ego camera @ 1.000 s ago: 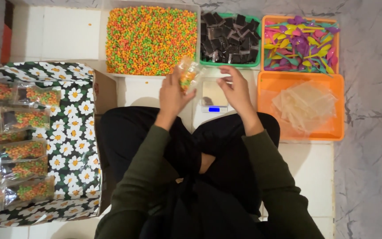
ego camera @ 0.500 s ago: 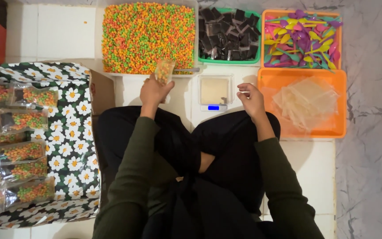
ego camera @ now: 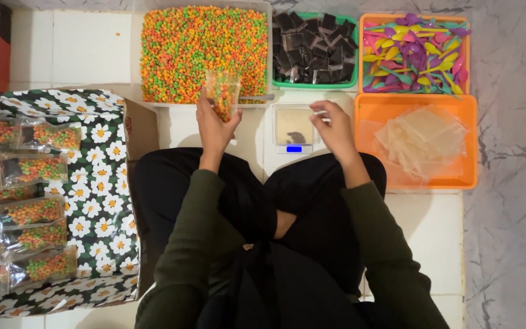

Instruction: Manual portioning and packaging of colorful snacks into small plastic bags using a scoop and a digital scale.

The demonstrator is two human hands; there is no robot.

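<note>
My left hand (ego camera: 214, 125) holds up a small clear bag (ego camera: 222, 92) partly filled with orange, green and yellow candy balls, at the near edge of the big tray of the same candy (ego camera: 205, 49). My right hand (ego camera: 334, 125) hovers with its fingers slightly curled over the right side of a small digital scale (ego camera: 294, 128); whether it holds anything I cannot tell. I sit cross-legged on the white tiled floor in dark clothes.
A green tray of dark wrapped squares (ego camera: 315, 49) sits behind the scale. An orange tray of coloured plastic spoons (ego camera: 414, 52) and an orange tray of empty clear bags (ego camera: 421, 143) stand at the right. A daisy-patterned box (ego camera: 98, 183) on the left carries several filled bags (ego camera: 31, 210).
My left hand carried the bag from above the scale leftward to the candy tray's edge and now holds it upright. My right hand shifted slightly over the scale.
</note>
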